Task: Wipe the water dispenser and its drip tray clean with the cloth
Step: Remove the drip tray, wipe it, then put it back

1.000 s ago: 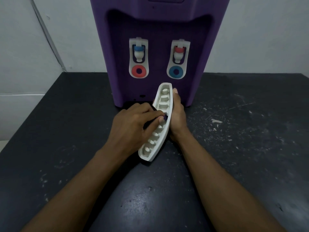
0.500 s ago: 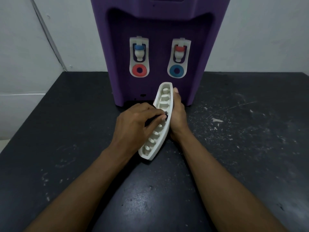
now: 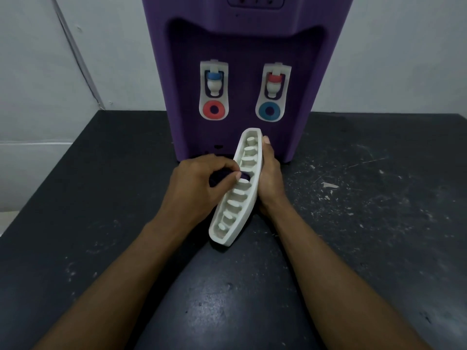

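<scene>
Gripping drip tray (image 3: 228, 239) in right hand (image 3: 271, 181), left hand (image 3: 194, 188) pinches cloth (image 3: 217, 179) inside it.

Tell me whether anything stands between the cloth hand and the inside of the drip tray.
Nothing visible does. The left hand pinches the dark cloth and presses it straight in among the pegs of the drip tray. The right hand grips the tray's outer side, clear of its open face.

- water dispenser (image 3: 242, 46): purple plastic, matt, with a fine grainy texture
- drip tray (image 3: 252, 195): off-white plastic, smooth, pretty dull
- cloth (image 3: 219, 177): dark soft fabric
- table (image 3: 366, 223): black, slight sheen, scuffed and flecked with pale chips
</scene>
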